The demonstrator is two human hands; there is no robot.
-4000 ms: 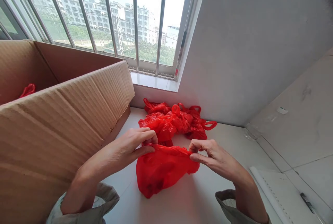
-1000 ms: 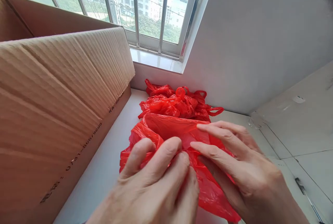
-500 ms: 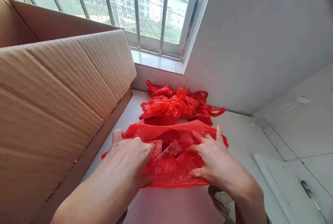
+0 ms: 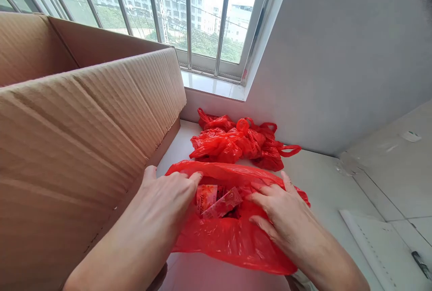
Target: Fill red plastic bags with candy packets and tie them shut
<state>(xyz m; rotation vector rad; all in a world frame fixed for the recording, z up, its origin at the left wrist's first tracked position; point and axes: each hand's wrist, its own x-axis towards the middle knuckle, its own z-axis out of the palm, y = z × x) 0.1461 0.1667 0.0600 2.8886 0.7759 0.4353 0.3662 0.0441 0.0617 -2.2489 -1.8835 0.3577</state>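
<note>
A red plastic bag [image 4: 232, 243] lies in front of me with its mouth spread wide. Inside it sit several small pink and red printed packets [image 4: 224, 203], one with lettering on its face. My left hand [image 4: 168, 198] rests over the bag's left side, outer finger lifted and index finger reaching across the rim; its thumb is hidden. At the right side of the mouth, my right hand [image 4: 278, 207] touches the film with its fingers spread apart. Neither hand visibly grips a packet.
Several knotted red plastic bags [image 4: 236, 140] are heaped against the wall behind. A large open cardboard box [image 4: 101, 115] fills the left side. A barred window [image 4: 209, 20] is at the back. At right lie a white panel [image 4: 367, 246] and a dark-tipped object [image 4: 420, 264].
The bag's mouth has opened wider toward me, and its near edge hangs lower. More of the packets shows. The view has shifted slightly left.
</note>
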